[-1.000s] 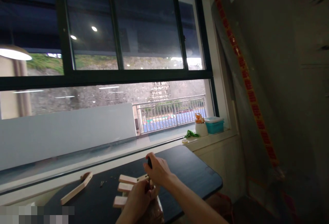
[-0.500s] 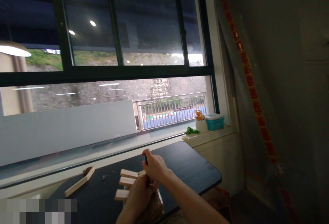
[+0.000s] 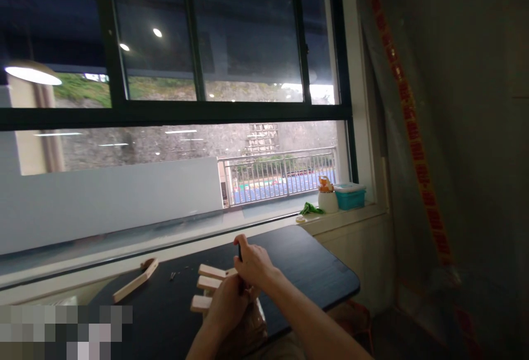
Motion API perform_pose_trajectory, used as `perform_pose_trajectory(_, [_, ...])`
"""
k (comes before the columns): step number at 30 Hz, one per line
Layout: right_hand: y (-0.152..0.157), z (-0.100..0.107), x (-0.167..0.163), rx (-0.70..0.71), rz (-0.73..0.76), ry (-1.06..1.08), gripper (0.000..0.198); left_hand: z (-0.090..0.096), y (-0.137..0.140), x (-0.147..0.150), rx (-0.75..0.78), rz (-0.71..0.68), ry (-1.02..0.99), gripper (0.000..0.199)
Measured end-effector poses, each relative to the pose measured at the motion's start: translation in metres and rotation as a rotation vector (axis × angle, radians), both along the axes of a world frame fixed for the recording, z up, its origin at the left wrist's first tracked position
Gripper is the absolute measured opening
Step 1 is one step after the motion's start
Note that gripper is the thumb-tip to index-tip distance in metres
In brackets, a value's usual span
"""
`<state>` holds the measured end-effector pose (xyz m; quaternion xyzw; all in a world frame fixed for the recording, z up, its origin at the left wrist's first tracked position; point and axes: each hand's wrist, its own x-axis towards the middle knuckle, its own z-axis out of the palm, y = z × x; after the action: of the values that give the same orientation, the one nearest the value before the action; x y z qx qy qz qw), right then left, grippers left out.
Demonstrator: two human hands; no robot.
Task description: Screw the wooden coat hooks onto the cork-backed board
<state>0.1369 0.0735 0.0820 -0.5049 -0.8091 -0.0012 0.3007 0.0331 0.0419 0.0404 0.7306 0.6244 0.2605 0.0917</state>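
My left hand (image 3: 226, 302) is closed around a pale wooden piece with several stubby slats (image 3: 210, 283), which stick out to the left from under my fingers. Just above it, my right hand (image 3: 256, 263) is wrapped round a slim black handle (image 3: 239, 252); the rest of that tool is hidden. The two hands are close together over the near part of the dark table. Beneath them shows a brownish, shiny surface (image 3: 255, 321) that I cannot make out clearly.
On the dark table (image 3: 306, 261) to the left lie an angled wooden piece (image 3: 134, 287) and a few small screw-like bits (image 3: 172, 276). A white pot (image 3: 328, 202), a teal box (image 3: 350, 198) and a green cloth (image 3: 311, 209) stand on the windowsill. A wrapped roll (image 3: 407, 112) leans at right.
The whole view has shifted slightly, so everything sits a little farther right and higher. Both hands keep nearly the same grip and position over the wooden piece.
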Motion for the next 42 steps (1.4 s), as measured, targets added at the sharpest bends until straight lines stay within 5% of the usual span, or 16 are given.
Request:
perform_pose_trajectory(16, [-0.001, 0.0, 0.001, 0.036, 0.033, -0.011, 0.035, 0.007, 0.006, -0.003, -0.059, -0.08, 0.026, 0.011])
perform_pose_trajectory(22, [-0.003, 0.001, 0.004, 0.035, 0.034, -0.01, 0.033, 0.011, 0.002, -0.004, -0.053, -0.052, 0.063, 0.025])
perform_pose_trajectory(42, [-0.006, -0.002, 0.006, 0.087, 0.082, -0.033, 0.036, 0.005, 0.006, -0.009, -0.052, -0.051, 0.044, 0.01])
